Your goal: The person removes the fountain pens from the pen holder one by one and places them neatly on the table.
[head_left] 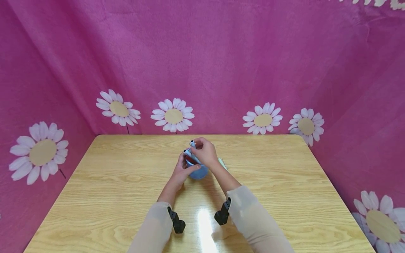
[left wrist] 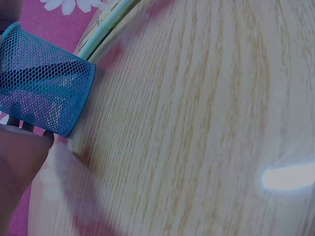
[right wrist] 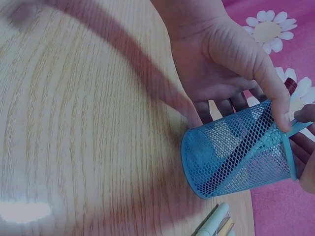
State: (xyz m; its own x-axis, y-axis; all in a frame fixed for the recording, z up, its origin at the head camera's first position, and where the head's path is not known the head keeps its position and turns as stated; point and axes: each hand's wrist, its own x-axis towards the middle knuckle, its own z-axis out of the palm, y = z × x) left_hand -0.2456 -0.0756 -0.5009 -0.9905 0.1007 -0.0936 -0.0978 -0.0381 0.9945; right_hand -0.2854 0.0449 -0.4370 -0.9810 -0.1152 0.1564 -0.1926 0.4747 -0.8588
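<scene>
A blue wire-mesh pen cup stands on the table, tilted a little in the head view. My left hand holds it from the left, thumb at the rim and fingers around the far side. Inside the cup leans a dark pen with a red end. Two pale blue pens with dark ends poke up at the mouth, a nearer pen and a farther pen. Over the rim, my right hand pinches a pale blue pen between thumb and fingers. Part of that pen is hidden by the hand.
Pale green pens with metal clips lie on the wooden table just right of the cup. A pink curtain with daisies hangs behind the table and along both sides.
</scene>
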